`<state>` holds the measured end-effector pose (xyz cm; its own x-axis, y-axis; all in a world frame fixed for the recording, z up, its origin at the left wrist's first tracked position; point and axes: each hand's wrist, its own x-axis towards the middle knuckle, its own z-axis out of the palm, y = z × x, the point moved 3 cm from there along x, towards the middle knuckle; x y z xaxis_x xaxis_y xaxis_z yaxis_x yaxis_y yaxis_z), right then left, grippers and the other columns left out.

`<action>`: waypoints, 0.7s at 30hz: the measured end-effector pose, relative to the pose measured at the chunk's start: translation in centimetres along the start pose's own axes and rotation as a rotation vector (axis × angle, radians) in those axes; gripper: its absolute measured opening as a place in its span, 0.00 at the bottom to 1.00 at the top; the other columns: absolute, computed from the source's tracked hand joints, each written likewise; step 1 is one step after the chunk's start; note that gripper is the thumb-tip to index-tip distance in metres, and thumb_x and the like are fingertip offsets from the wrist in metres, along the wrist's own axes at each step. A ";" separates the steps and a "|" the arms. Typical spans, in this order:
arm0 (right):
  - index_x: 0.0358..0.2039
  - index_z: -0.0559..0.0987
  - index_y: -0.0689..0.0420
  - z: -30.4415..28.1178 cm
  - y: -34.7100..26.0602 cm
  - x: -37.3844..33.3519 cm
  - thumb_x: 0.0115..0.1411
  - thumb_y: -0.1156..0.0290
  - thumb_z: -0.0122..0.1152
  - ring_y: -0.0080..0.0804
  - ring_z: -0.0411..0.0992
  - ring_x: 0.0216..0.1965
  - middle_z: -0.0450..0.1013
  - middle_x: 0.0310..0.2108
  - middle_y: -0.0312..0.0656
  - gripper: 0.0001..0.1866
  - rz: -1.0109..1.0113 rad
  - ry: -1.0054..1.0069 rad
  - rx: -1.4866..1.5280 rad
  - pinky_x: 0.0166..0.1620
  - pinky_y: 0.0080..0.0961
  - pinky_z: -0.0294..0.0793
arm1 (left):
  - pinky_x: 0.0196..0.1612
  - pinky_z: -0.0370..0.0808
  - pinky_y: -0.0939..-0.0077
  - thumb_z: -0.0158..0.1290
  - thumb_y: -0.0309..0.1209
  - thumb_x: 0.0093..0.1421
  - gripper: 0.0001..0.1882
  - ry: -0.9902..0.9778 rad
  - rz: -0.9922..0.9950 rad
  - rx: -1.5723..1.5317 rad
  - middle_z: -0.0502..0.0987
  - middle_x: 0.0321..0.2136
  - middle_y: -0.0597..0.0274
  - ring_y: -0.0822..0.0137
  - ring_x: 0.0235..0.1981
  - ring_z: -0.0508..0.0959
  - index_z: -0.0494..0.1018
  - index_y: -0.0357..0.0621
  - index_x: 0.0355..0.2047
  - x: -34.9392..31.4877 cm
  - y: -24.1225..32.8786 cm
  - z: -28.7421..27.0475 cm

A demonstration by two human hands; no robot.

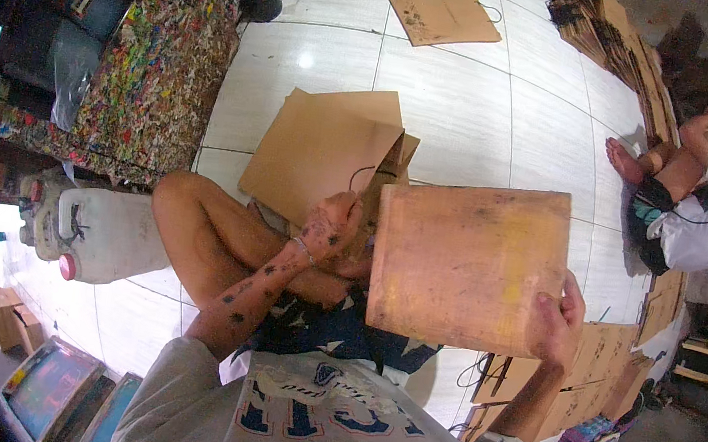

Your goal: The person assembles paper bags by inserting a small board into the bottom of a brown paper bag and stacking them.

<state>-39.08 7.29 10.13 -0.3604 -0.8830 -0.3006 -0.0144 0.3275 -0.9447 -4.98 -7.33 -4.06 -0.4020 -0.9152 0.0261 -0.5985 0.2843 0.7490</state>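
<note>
My right hand grips the right edge of a flat, squarish wooden board, thumb on its face. The board is worn, pinkish brown with yellow and dark stains, and is held up in front of my lap. My left hand, dotted with dark smears, is closed with its fingertips at a thin dark cord. The cord curves over a stack of flat brown cardboard-like pieces by my crossed legs. My left fingers are partly hidden from view.
On the tiled floor ahead lies a flat brown piece with a cord loop. A shredded-plastic block and a white jerrycan are at left. Another person sits at right, near stacked brown sheets. Framed screens stand lower left.
</note>
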 end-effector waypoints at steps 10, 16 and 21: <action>0.51 0.68 0.66 4.7 0.7 0.3 0.56 0.81 0.53 0.23 0.73 0.37 0.75 0.40 0.42 0.21 -0.157 0.142 0.051 0.39 0.19 0.73 | 0.35 0.77 0.59 0.45 0.35 0.60 0.19 0.010 0.154 0.451 0.73 0.39 0.49 0.51 0.30 0.77 0.65 0.43 0.50 -3.3 -2.7 4.0; 0.51 0.69 0.67 5.1 3.6 -0.6 0.56 0.81 0.53 0.25 0.74 0.36 0.75 0.40 0.43 0.20 -0.129 0.182 0.129 0.40 0.21 0.74 | 0.26 0.77 0.63 0.46 0.36 0.57 0.19 -0.165 0.129 0.438 0.75 0.33 0.51 0.56 0.29 0.80 0.67 0.42 0.47 -3.7 0.1 1.5; 0.50 0.69 0.68 4.9 6.1 -1.1 0.57 0.80 0.55 0.26 0.73 0.39 0.74 0.41 0.44 0.19 -0.107 0.163 0.138 0.43 0.21 0.72 | 0.29 0.77 0.66 0.47 0.35 0.56 0.15 -0.233 0.147 0.470 0.75 0.36 0.53 0.57 0.28 0.79 0.70 0.44 0.43 -3.2 -0.1 1.4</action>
<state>-34.19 8.63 4.08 -0.5096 -0.8407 -0.1829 0.0626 0.1757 -0.9824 -4.61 -4.02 -5.09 -0.6161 -0.7836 -0.0794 -0.7482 0.5508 0.3700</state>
